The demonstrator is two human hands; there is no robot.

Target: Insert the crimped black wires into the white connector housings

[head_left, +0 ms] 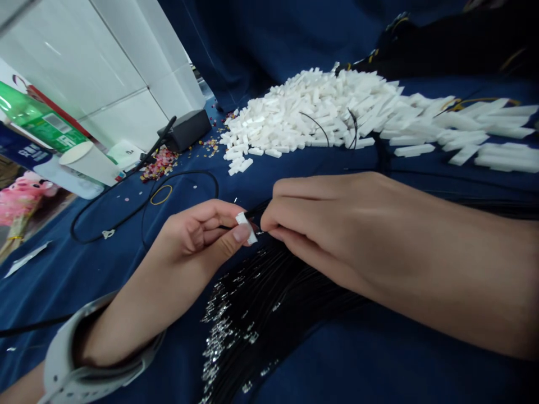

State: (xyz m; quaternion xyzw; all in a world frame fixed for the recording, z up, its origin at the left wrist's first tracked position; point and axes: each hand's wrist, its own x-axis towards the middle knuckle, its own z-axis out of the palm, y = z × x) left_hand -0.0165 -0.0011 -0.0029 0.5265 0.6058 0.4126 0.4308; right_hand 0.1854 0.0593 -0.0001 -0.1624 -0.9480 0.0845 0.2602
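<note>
My left hand pinches a small white plastic connector housing between thumb and fingers. Just to its right, my right hand has its fingertips closed on a thin black wire, which runs close beside the housing. Whether the wire's end sits inside the housing I cannot tell. Below both hands lies a thick bundle of black wires, many tipped with shiny metal terminals. Behind my right hand is a large heap of similar white housings.
A black box-shaped adapter and its looping cable lie at the left on the blue cloth. Near them are coloured beads, a yellow rubber band, a paper cup and a green bottle.
</note>
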